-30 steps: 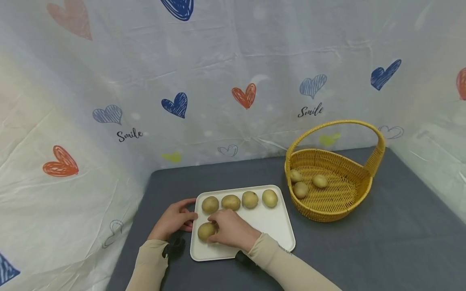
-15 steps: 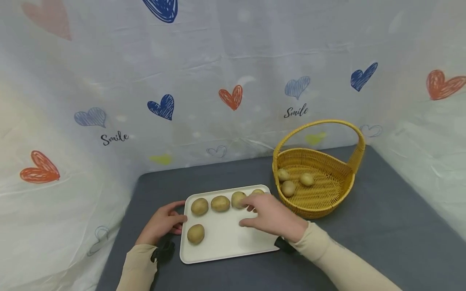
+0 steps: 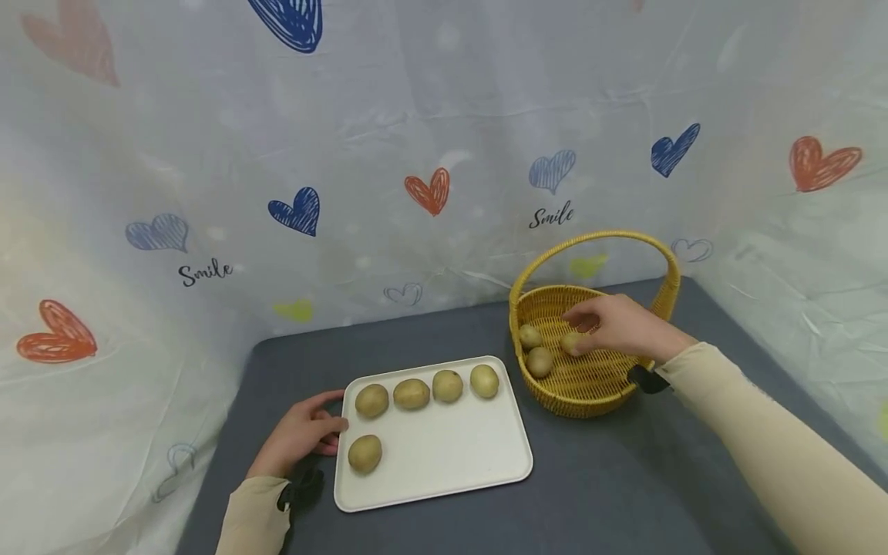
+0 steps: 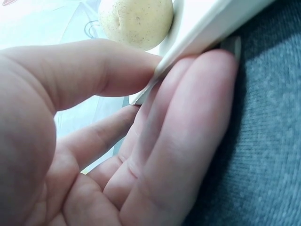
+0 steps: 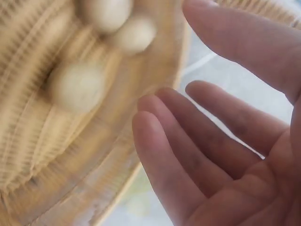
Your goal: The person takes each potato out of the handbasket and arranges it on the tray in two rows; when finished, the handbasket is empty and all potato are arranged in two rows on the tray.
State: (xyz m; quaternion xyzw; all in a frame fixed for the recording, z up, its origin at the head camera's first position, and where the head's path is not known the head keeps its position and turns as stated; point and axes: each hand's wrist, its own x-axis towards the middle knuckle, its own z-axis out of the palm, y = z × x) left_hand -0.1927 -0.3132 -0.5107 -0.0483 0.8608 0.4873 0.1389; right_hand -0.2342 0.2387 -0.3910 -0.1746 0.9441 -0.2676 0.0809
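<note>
My left hand [image 3: 297, 435] pinches the left rim of the white tray [image 3: 444, 443]; in the left wrist view the thumb lies on the rim and the fingers [image 4: 202, 103] are beneath it. Several potatoes [image 3: 412, 394] line the tray's far side, and a single potato [image 3: 364, 454] sits at its near left. Over the yellow wicker basket [image 3: 576, 405] is my right hand [image 3: 620, 327], thumb and fingers spread apart and holding nothing. Just under it lies a potato [image 3: 570, 344], partly hidden by the hand in the head view. Two more potatoes [image 3: 539, 361] rest by the basket's left wall.
The basket's tall handle [image 3: 597, 235] arches above the right hand. Dark grey cloth [image 3: 416, 335] covers the table. Behind hangs a pale curtain [image 3: 347, 116] printed with hearts.
My right hand has let go of the potato at the tray's near left and moved right, over the basket. The left hand keeps its hold on the tray. The head view has shifted slightly.
</note>
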